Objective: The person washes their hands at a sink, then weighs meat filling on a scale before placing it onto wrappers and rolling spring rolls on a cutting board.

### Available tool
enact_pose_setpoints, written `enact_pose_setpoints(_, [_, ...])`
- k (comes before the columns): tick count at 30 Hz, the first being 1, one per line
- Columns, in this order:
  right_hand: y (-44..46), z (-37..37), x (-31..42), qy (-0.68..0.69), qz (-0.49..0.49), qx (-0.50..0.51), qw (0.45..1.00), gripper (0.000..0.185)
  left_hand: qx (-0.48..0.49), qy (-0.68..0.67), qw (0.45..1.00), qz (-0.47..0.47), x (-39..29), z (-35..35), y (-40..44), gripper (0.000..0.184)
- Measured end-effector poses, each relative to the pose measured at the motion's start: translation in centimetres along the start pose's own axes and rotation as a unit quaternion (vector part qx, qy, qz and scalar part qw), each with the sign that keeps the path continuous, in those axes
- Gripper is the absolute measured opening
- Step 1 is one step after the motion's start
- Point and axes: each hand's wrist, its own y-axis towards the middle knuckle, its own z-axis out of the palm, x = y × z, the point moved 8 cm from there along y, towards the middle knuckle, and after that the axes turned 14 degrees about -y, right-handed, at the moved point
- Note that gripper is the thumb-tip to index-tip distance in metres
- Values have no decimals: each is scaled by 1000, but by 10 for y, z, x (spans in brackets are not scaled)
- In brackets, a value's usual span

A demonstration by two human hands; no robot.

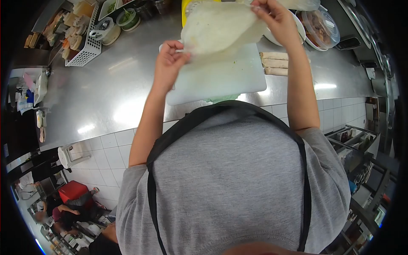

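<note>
A thin, pale, round wrapper skin [219, 29] hangs stretched between my hands above a white cutting board [212, 83]. My left hand [171, 59] pinches its near left edge, with the thumb against the fingers. At the far right edge, my right hand [278, 20] grips it between thumb and fingertips. Several pale rolls [275, 63] lie side by side by the board's right edge, under my right forearm. Part of a white plate [302, 33] shows behind my right wrist. The sheet covers much of the board's far side.
Jars fill a white perforated basket [90, 46] at the far left of the steel counter [114, 80]. Near it stand tubs, one with green leaves [128, 18]. A lidded clear container [321, 27] and a dark phone [349, 43] are at right. People sit at lower left.
</note>
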Motion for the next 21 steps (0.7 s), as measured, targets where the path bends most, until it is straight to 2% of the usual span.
enact_pose_setpoints(1, [3, -5, 7, 34, 9, 8, 999, 7, 29, -39, 999, 10, 3, 10, -10, 25])
enact_pose_setpoints(3, [16, 0, 12, 26, -17, 2, 1000, 10, 28, -43, 999, -8, 14, 18, -31, 30])
enact_pose_setpoints(5, [31, 30, 26, 27, -94, 57, 994, 14, 27, -46, 998, -26, 22, 20, -50, 34])
enact_pose_setpoints(7, [31, 62, 45, -44, -218, 47, 974, 15, -7, 79, 995, -57, 32, 10, -62, 40])
enact_pose_setpoints(8, [29, 68, 47, -43, -218, 48, 974, 15, -23, 176, 983, -50, 37, -5, -67, 44])
enact_pose_setpoints(9, [24, 66, 57, -39, -236, 18, 971, 15, -24, 177, 983, -51, 33, -13, -69, 44])
enact_pose_setpoints(11, [17, 64, 58, -34, -255, -10, 966, 15, -65, 376, 919, -103, 28, -34, -76, 40])
enact_pose_setpoints(13, [10, 66, 21, -72, -144, 46, 986, 19, -88, 366, 923, -77, 17, -42, -73, 37])
enact_pose_setpoints(14, [3, 64, 5, -71, -145, 49, 986, 19, -90, 384, 918, -44, 12, -46, -66, 36])
enact_pose_setpoints(16, [-15, 85, -54, -134, -41, 191, 972, 23, -89, 400, 912, -10, 8, -48, -46, 36])
enact_pose_setpoints(17, [-21, 89, -67, -135, -39, 190, 972, 23, -95, 417, 904, 8, 6, -48, -33, 37])
enact_pose_setpoints(19, [-35, 94, -97, -190, 31, 192, 962, 25, -98, 432, 896, 27, 14, -45, -7, 39])
enact_pose_setpoints(21, [-46, 101, -106, -212, 60, 177, 959, 25, -69, 510, 857, 37, 31, -37, 16, 40])
